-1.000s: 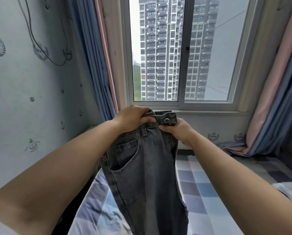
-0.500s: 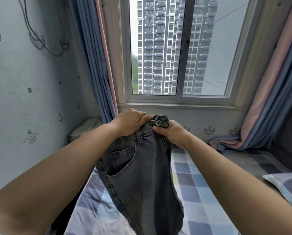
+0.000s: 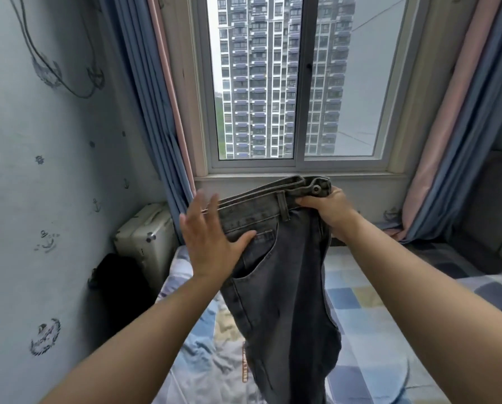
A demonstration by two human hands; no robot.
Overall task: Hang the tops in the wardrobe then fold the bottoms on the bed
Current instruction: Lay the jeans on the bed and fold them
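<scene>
A pair of grey jeans [image 3: 284, 287] hangs in the air in front of me, over the bed [image 3: 369, 330] with its blue checked cover. My right hand [image 3: 328, 211] grips the waistband by the metal button, at the upper right of the jeans. My left hand [image 3: 212, 237] is spread flat with straight fingers at the waistband's left end, its thumb lying on the denim near the front pocket. The legs drop out of the bottom of the view.
A window [image 3: 296, 83] with blue and pink curtains [image 3: 162, 112] faces me. A white suitcase [image 3: 145, 243] and a black bag [image 3: 118, 281] stand between the left wall and the bed. A padded headboard [image 3: 497, 205] is at the right.
My left hand let go of the waistband and opened flat at the jeans' left side. My right hand carried the button end to the right, spreading the waistband wide.
</scene>
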